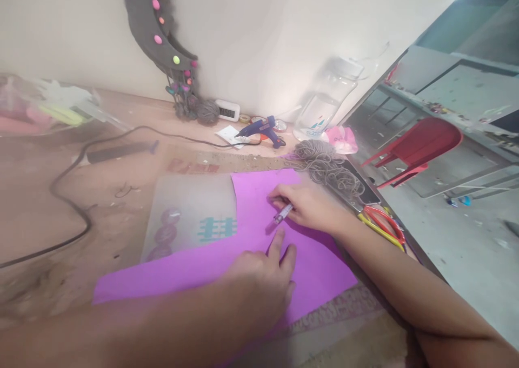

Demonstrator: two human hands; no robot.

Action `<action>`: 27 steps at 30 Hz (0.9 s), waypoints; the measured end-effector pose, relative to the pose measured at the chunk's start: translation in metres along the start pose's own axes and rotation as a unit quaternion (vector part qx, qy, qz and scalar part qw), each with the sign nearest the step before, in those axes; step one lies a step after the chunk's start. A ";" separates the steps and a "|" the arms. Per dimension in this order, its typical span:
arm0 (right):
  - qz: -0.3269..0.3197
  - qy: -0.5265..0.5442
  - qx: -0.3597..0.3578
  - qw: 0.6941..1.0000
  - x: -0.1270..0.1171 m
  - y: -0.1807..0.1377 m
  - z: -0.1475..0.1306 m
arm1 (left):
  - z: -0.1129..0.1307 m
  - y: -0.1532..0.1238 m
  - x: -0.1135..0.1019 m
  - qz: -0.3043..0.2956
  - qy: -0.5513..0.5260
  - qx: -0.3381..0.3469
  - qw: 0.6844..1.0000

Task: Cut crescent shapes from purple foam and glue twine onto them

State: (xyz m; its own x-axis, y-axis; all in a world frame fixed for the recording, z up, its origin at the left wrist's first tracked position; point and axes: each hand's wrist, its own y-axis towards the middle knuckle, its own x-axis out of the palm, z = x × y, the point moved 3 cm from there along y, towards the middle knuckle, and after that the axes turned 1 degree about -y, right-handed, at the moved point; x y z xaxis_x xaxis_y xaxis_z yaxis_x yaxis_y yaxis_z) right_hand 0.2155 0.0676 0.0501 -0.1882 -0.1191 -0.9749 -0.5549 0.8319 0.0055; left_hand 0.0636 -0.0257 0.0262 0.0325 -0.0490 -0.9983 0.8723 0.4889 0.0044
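Observation:
A bright purple sheet (259, 211) with a piece cut out of its upper left lies over a translucent plastic sheet (190, 195) on the table. My left hand (263, 273) rests on the purple sheet with its fingers spread. Just beyond it, my right hand (304, 206) has its fingers closed round a pen (283, 213). One end of the pen points down toward the left hand's fingertips. Whether that end touches the sheet I cannot tell.
A blue glue gun (259, 127) with a black cord (87, 211) lies at the back. Grey yarn (320, 157) and scissors with red handles (383, 222) are on the right. A clear jar (324, 103) stands by the wall, near a hanging grey crescent (150, 33). A red chair (425, 144) stands beyond.

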 end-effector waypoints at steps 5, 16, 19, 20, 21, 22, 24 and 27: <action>0.094 -0.055 0.043 0.993 0.008 0.005 0.027 | -0.003 -0.002 0.004 0.047 0.007 0.013 0.999; 0.028 0.638 0.134 0.758 -0.005 -0.003 0.009 | -0.006 0.003 0.001 -0.004 0.000 -0.002 1.000; 0.028 0.699 0.140 0.701 0.009 0.003 0.005 | -0.006 0.004 0.001 -0.015 -0.010 -0.015 1.000; 0.086 0.692 0.138 0.703 0.011 0.005 0.009 | -0.007 0.004 0.002 -0.018 -0.014 -0.016 1.000; 0.138 0.681 0.133 0.706 0.012 0.006 0.014 | -0.007 0.004 0.003 -0.020 -0.017 -0.014 1.000; 0.173 0.669 0.125 0.712 0.013 0.006 0.018 | -0.008 0.004 0.005 -0.019 -0.017 -0.012 1.000; 0.196 0.642 0.114 0.733 0.011 0.006 0.024 | -0.008 0.003 0.007 -0.010 -0.019 -0.003 1.000; 0.210 0.560 0.119 0.793 0.003 0.006 0.028 | -0.008 0.003 0.010 -0.003 -0.018 0.007 1.000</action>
State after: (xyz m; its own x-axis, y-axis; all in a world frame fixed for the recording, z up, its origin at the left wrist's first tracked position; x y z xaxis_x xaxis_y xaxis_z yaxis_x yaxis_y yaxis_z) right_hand 0.2344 0.0871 0.0414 -0.9910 -0.1001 -0.0888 -0.1092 0.9885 0.1046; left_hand 0.0628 -0.0174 0.0158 0.0453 -0.0837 -0.9955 0.8790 0.4769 -0.0001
